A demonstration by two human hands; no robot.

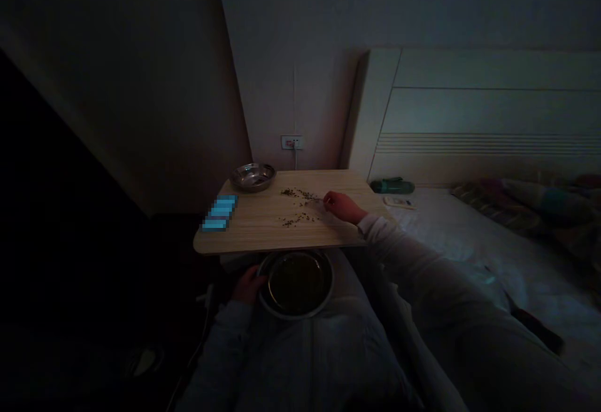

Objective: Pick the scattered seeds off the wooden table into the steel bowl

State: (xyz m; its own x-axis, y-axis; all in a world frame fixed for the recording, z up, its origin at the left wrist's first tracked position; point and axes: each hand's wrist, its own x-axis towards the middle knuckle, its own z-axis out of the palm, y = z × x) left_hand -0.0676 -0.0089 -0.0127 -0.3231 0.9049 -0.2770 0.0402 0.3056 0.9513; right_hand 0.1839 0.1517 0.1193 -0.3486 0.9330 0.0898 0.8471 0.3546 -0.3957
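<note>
A round metal basin [297,317] rests on my lap below the table edge, its inside dark and its contents hard to make out. My left hand [248,285] grips the basin's left rim, fingers partly in shadow. Over the small wooden table [256,233], my right hand [342,206] reaches in from the right with its fingers pinched together close to the surface. Beside its fingertips lie small dark grains [307,196], scattered in loose patches across the middle of the table. Whatever the pinch holds is too small to tell.
At the table's back left stands a shiny metal bowl [253,178], with a lit, blurred-out phone [220,213] in front of it. A green bottle [392,186] and a pale device [399,202] lie on the bed [434,224] to the right. A wall socket [292,143] is behind.
</note>
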